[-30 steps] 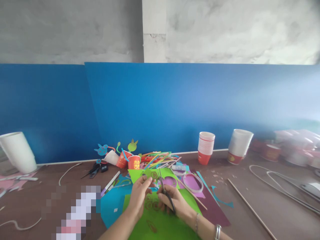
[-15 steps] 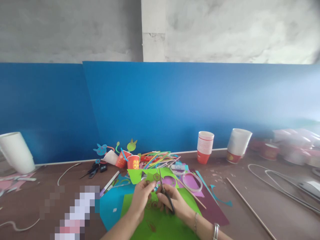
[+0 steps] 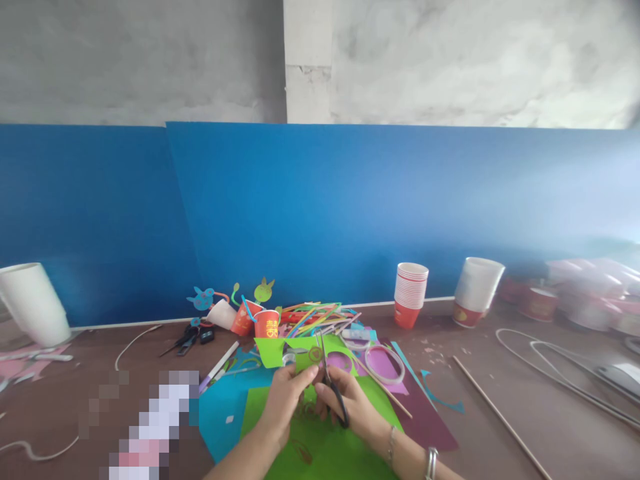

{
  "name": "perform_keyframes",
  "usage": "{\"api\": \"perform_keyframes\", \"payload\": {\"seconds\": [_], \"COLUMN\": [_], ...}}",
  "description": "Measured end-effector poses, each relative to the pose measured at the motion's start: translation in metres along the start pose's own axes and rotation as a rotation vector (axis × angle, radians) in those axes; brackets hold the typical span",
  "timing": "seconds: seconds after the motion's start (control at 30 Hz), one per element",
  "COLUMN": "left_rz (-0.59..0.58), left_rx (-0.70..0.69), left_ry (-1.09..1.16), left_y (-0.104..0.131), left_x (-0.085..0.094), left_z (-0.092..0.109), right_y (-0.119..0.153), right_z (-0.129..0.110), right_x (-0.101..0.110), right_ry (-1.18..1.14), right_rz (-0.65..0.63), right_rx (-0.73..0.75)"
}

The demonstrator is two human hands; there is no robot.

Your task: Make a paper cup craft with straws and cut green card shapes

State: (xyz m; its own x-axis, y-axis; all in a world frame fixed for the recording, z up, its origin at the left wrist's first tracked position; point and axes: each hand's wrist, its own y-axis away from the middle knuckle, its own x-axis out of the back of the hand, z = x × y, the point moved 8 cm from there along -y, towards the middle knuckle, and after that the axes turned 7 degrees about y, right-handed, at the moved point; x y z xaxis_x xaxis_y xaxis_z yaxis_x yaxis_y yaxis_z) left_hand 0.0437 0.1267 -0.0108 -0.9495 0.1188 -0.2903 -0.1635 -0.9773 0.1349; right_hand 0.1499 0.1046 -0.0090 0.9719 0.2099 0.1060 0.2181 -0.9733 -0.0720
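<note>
My left hand (image 3: 289, 398) pinches a small green paper piece (image 3: 306, 360) with a dark round outline drawn on it. In my right hand (image 3: 349, 402) is a pair of scissors (image 3: 339, 401) with black handles. The blades point away from me, slightly apart, at the right edge of the green piece. Below both hands lies a green paper sheet (image 3: 330, 453) with brown drawn shapes. Just beyond them is a green paper offcut (image 3: 270, 352) with round holes cut in it.
Blue paper (image 3: 220, 407) and dark purple paper (image 3: 425, 427) lie beneath. Behind are colourful straws (image 3: 315, 317), a decorated red cup (image 3: 267, 325) and stacked paper cups (image 3: 411, 293). A thin wooden stick (image 3: 500, 417) and white cables (image 3: 560, 367) are on the right.
The small green piece has turned slightly and shifted a little to the right at the scissor blades. Both hands stay in nearly the same place.
</note>
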Motion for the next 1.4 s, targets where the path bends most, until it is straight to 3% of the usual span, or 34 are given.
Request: {"api": "perform_keyframes", "payload": {"seconds": [0.3,0.53,1.4], "left_rz": [-0.016,-0.082,-0.021], "left_rx": [-0.057,-0.011,-0.053], "left_ry": [-0.018,-0.038,-0.165], "left_y": [0.008,0.006,-0.001], "left_x": [-0.006,-0.006,0.002], "left_z": [0.015,0.007,0.006], "right_y": [0.000,0.000,-0.002], "right_z": [0.000,-0.003,-0.001], "right_x": [-0.001,0.001,0.005], "right_ry": [-0.021,-0.013,0.012], "right_rz": [-0.002,0.014,0.060], "right_rx": [-0.015,0.005,0.020]}}
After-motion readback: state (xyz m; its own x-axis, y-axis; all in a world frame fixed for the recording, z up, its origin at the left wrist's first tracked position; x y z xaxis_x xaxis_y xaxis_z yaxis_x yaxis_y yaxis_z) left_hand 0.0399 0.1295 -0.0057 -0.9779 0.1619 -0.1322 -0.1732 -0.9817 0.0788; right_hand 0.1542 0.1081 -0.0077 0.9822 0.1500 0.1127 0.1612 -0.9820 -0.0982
